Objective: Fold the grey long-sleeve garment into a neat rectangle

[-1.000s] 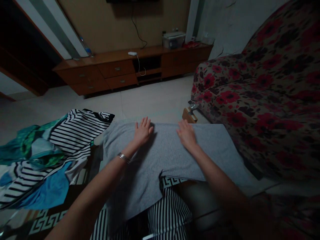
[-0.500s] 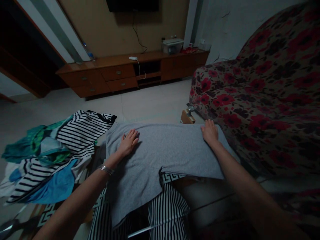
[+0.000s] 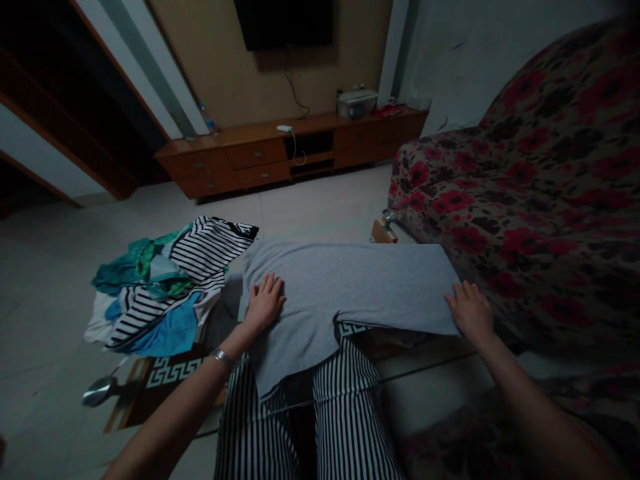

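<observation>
- A plain heather-gray fabric garment [image 3: 350,280] lies spread across a glass-topped table with a pale Greek-key border [image 3: 173,371], its lower part reaching over the person's black-and-white striped trousers [image 3: 345,400].
- The left hand [image 3: 265,303], below 1 banded silver metal bracelet [image 3: 225,359], rests palm down on the garment's left part, fingers extended and gripping nothing.
- The right hand [image 3: 470,310] touches the garment's right end; whether its fingers pinch the cloth, I cannot tell.
- Left of the garment sits a loose heap of striped, green, white and blue clothes [image 3: 210,250].
- A couch in red-and-dark flowered fabric [image 3: 465,200] stands to the right.
- Beyond, a long brown wooden cabinet [image 3: 255,153] carries a clear plastic box [image 3: 356,107], below a black flat screen [image 3: 290,25].
</observation>
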The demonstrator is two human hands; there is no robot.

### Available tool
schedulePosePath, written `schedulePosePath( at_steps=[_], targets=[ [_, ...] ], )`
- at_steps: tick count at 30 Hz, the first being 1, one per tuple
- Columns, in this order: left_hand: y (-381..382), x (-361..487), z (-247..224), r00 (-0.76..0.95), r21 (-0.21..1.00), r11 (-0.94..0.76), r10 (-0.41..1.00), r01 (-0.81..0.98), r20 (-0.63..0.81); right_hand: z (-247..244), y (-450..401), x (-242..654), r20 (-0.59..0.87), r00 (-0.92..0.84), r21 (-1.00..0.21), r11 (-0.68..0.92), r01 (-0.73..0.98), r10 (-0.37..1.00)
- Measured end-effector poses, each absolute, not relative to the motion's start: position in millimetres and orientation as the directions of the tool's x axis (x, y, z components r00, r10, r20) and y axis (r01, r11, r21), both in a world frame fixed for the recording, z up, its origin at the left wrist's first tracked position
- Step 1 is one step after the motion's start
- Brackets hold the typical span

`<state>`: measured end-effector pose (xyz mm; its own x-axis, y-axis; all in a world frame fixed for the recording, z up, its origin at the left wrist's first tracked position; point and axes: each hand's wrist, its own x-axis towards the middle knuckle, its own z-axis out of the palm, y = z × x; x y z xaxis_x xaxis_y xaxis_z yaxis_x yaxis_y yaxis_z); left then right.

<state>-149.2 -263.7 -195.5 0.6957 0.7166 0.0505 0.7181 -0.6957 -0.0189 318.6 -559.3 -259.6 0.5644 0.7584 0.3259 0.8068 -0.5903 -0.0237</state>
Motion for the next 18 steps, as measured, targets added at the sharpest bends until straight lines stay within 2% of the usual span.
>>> schedulePosePath(
  at_steps=[3, 6, 8, 11, 14, 16, 18],
  targets=[
    [-339.8, -129.9, -173.6, 0.793, -0.013, -0.796, 0.601, 0.605, 0.099, -248.5, -558.7, 257.3, 0.36, 0.426, -0.019, -0.449, 0.893, 0.83],
    [-414.2, -137.8, -167.8, 0.87, 0.021, -0.871, 0.491, 0.49, 0.05, -253.7, -561.4, 215.6, 0.348, 0.331, -0.067, -0.329, 0.942, 0.877],
    [-440.9, -159.2, -173.3, 0.857, 0.021, -0.857, 0.515, 0.515, 0.001, -262.2, -574.9, 217.0, 0.35, 0.375, -0.116, -0.357, 0.927, 0.858],
    [-441.5, -195.3, -183.0, 0.816, 0.046, -0.815, 0.576, 0.577, -0.044, -271.3, -605.6, 243.3, 0.355, 0.455, -0.195, -0.411, 0.89, 0.817],
    [-420.5, -218.2, -181.9, 0.804, 0.221, -0.781, 0.593, 0.585, -0.033, -272.3, -632.3, 263.2, 0.33, 0.409, -0.292, -0.32, 0.901, 0.851],
    [-409.1, -225.7, -176.4, 0.781, 0.374, -0.731, 0.624, 0.571, 0.027, -270.0, -643.3, 266.2, 0.317, 0.339, -0.354, -0.221, 0.909, 0.886],
    [-403.6, -230.2, -172.3, 0.748, 0.485, -0.686, 0.657, 0.542, 0.094, -265.9, -648.8, 264.3, 0.322, 0.32, -0.375, -0.19, 0.907, 0.891]
  ],
)
